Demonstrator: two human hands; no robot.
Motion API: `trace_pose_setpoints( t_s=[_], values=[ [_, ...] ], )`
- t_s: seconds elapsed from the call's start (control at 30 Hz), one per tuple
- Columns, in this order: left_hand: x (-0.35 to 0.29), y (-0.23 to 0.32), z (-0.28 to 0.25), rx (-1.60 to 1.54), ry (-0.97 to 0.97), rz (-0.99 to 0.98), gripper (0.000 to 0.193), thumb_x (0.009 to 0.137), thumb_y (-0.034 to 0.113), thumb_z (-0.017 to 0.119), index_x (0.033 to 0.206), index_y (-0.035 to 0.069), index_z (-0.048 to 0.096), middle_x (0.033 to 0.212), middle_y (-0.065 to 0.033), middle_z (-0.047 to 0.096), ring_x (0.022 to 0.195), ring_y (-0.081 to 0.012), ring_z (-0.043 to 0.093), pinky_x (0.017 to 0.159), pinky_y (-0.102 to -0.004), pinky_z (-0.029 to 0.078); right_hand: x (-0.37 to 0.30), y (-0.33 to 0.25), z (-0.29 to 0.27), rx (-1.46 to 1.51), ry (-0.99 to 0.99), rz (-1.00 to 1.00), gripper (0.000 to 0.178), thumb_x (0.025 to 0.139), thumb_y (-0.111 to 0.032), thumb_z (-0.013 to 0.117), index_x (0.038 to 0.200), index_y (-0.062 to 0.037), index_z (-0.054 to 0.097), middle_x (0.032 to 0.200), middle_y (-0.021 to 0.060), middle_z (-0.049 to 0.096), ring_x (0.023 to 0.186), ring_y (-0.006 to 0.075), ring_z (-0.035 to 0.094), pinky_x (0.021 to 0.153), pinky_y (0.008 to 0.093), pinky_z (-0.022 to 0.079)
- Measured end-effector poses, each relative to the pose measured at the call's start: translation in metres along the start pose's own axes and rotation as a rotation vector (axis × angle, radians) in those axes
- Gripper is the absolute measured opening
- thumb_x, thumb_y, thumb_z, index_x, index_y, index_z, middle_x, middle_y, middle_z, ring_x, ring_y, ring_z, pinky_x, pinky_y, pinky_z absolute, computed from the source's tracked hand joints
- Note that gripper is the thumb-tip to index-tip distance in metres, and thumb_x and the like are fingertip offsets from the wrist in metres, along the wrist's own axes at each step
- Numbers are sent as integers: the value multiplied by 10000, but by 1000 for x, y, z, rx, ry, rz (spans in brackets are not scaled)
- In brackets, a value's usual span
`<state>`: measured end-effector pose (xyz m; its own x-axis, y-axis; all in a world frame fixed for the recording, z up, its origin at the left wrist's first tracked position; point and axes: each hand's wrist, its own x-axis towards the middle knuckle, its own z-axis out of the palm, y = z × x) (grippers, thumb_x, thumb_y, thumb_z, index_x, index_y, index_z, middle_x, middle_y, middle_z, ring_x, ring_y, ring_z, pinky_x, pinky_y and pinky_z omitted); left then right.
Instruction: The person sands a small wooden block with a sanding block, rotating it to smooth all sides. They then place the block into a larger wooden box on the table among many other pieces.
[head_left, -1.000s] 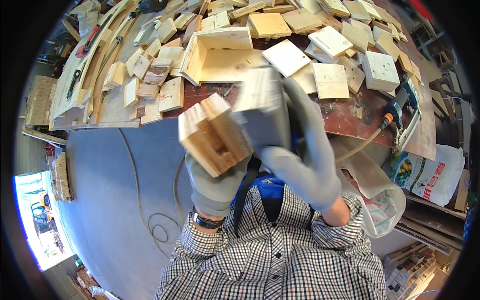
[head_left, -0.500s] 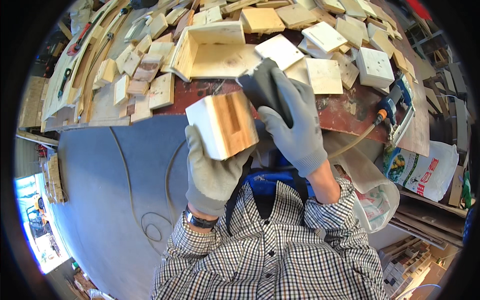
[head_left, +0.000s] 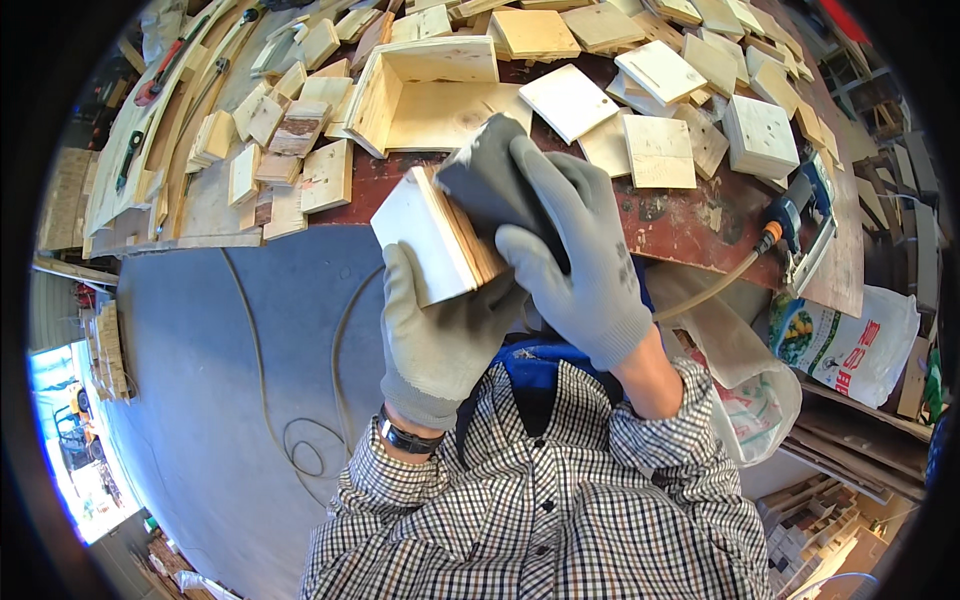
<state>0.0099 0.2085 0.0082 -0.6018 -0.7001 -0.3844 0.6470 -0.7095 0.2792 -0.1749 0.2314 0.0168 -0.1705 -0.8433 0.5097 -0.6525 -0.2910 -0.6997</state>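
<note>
My gloved left hand (head_left: 440,345) is closed round a thick wooden block (head_left: 422,240), holding it up in front of the bench edge. One broad side of the block is pale; its layered, browner face is turned to the right. In my gloved right hand (head_left: 585,265) is a dark sanding block (head_left: 495,185), gripped between thumb and fingers. It lies at a slant against the block's brown face and covers most of it. Fingertips of my left hand are hidden under the wood.
Wood offcuts (head_left: 660,150) crowd the reddish workbench (head_left: 690,225), with an open wooden box (head_left: 440,110) among them. At the bench's right edge sits an air tool (head_left: 795,215) with a hose (head_left: 705,295). A printed plastic sack (head_left: 850,340) stands below. Another hose (head_left: 255,340) trails across the floor.
My right hand has brought the sanding block down onto the brown face of the wooden block, covering the recess that showed there. The wooden block has turned slightly.
</note>
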Motion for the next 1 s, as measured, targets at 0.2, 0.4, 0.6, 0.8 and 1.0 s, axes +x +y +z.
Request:
trace_pose_setpoints(
  t_s=[0.2,0.4,0.6,0.8,1.0],
  values=[
    [-7,2,-4,-256,-20,-109,1008,1033,819,365,1695,65,259,1682,-258,328,1542,-451,341,1304,-624,256,-6,-3,-2,76,171,163,728,979,-238,735,1582,53,447,1387,274,540,1235,398,558,1089,473,478],
    [-2,1,-1,-425,-167,-157,899,1055,776,353,1665,115,331,1628,-173,451,1524,-379,422,1253,-602,368,-9,-24,-7,-197,-20,-345,585,900,-287,810,1440,-120,658,1439,238,549,1295,422,581,1114,506,475],
    [-1,4,-13,-270,-206,-164,951,1072,788,229,1573,6,433,1449,-242,540,1506,-454,426,1284,-619,309,-18,22,-26,-477,42,-180,640,885,-272,825,1483,-142,636,1437,220,550,1303,394,546,1105,535,446],
    [-11,14,11,-167,74,-124,951,1074,786,228,1440,-23,568,1260,-230,674,1424,-467,526,1266,-611,337,-37,55,-104,-693,273,-43,740,889,-247,832,1570,-128,570,1429,223,548,1282,425,541,1100,533,437],
    [-8,29,-18,-120,-43,-139,857,1061,755,397,1453,17,588,1334,-226,708,1437,-478,544,1269,-642,336,-40,63,-163,-861,197,1,752,888,-303,827,1571,-130,563,1425,198,553,1295,418,548,1102,538,426]
  ],
)
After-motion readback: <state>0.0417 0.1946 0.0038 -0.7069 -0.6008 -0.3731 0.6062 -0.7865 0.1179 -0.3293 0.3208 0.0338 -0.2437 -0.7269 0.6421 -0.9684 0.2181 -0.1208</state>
